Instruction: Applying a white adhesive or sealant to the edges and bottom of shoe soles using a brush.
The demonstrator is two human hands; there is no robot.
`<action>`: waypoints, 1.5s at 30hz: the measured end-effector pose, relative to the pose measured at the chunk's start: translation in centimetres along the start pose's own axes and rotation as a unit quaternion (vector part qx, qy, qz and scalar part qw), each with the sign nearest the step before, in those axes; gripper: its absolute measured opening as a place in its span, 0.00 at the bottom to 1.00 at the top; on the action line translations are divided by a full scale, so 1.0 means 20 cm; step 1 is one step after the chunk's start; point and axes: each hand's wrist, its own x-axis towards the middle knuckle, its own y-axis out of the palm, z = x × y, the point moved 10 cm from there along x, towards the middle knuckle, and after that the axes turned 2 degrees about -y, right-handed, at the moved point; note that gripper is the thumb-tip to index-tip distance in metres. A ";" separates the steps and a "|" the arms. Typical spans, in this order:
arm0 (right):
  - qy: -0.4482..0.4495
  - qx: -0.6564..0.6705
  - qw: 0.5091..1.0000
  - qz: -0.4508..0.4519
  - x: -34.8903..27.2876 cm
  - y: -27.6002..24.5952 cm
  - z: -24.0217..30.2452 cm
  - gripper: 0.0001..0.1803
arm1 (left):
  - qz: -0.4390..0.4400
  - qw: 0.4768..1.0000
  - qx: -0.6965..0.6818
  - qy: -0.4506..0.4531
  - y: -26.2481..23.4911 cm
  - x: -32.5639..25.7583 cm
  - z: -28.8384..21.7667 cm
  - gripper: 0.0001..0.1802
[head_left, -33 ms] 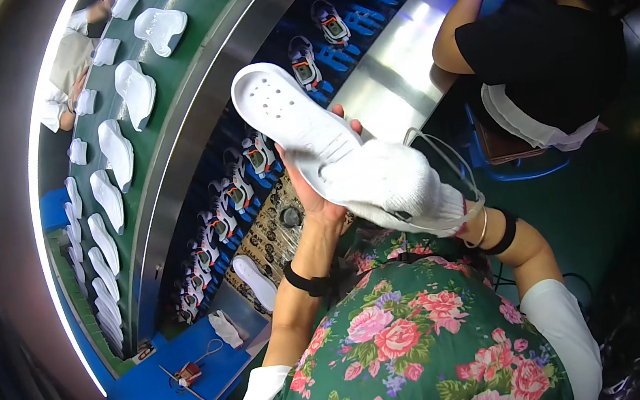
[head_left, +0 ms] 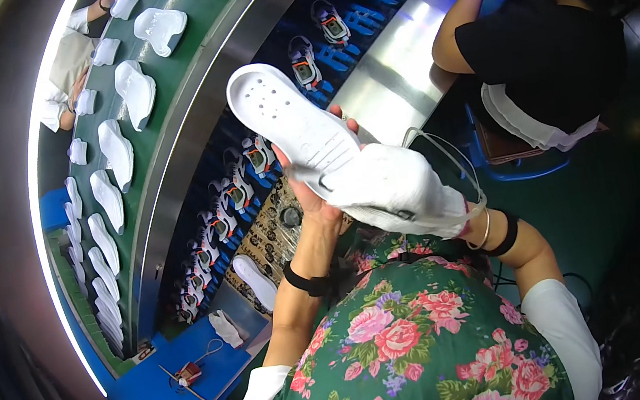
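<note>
A white moulded shoe sole point(head_left: 274, 104), with small round holes toward its far end, is held tilted in front of me. My left hand point(head_left: 312, 201) grips it from underneath, with fingertips showing past its right edge. Over the near end of the sole lies my right hand point(head_left: 395, 181), in a white knit glove. Its fingers look curled and are partly hidden; a small dark piece shows at the glove. A clear tube point(head_left: 469, 167) loops beside that wrist. What the right hand holds, if anything, I cannot make out.
At left a green conveyor point(head_left: 158, 92) carries several white soles and small white pieces. Shoe uppers point(head_left: 305, 63) stand on a blue rack beyond my hands. A blue table point(head_left: 175, 392) is at lower left. A co-worker point(head_left: 537, 55) sits at the right.
The sole has shifted slightly left. The gloved right hand has moved a little toward me, and more of the sole's grooved middle shows.
</note>
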 end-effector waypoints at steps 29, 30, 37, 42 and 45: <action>0.101 0.115 0.981 0.119 -0.08 0.05 -0.02 0.10 | 0.036 0.981 0.143 -0.126 0.07 0.04 -0.12 0.53; 0.163 0.163 0.969 0.092 -0.09 0.03 -0.07 0.10 | 0.046 0.977 0.151 -0.140 0.09 0.04 -0.11 0.54; -0.009 -0.050 0.995 0.081 -0.06 -0.03 0.01 0.14 | 0.065 0.959 0.211 -0.180 0.15 0.08 -0.08 0.49; 0.027 0.025 0.990 0.134 -0.14 0.05 0.05 0.15 | 0.075 0.957 0.209 -0.186 0.15 0.12 -0.09 0.48; 0.129 0.142 0.978 0.086 -0.10 -0.03 -0.07 0.12 | 0.076 0.964 0.181 -0.178 0.15 0.13 -0.09 0.50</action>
